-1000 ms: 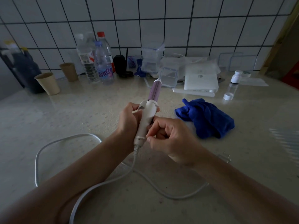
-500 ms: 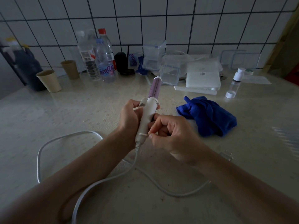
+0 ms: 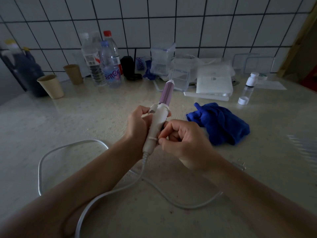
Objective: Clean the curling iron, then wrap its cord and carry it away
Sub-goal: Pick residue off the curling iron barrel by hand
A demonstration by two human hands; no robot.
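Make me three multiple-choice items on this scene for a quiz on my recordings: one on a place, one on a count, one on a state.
1. Where is the crumpled blue cloth?
A. On the counter, right of the hands
B. Draped over the bottles
C. In the left hand

2. How many tan paper cups stand at the far left?
A. One
B. Two
C. Four

3. In what state is the white power cord?
A. Wound tightly round the handle
B. Lying loose in loops on the pale speckled counter
C. Tucked into a box

Answers:
1 A: the cloth lies on the counter beside the right hand.
2 B: a lighter paper cup and a browner one stand there.
3 B: the cord trails from the white and purple curling iron, held in the left hand, across the counter.
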